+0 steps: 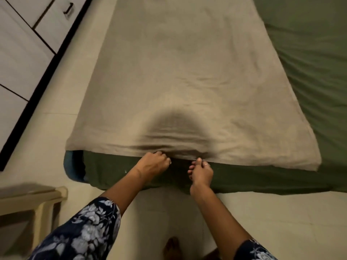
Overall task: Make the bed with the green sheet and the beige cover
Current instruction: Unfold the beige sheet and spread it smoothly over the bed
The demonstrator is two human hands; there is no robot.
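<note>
Beige cover (187,76), soft and wrinkled, pinched at its hem by both hands.

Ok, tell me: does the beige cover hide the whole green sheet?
No, the beige cover leaves the green sheet bare along its right side.

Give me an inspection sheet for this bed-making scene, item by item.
Surface: bed on a pale tiled floor.
Job's things: green sheet covers the mattress; beige cover lies over its left part, wrinkled at the near edge.
Clutter: nothing seen.
Grippers: left hand and right hand both pinch the cover's near edge, close together.
Cables: nothing seen.
Surroundings: cabinet at left; stool at lower left.
</note>
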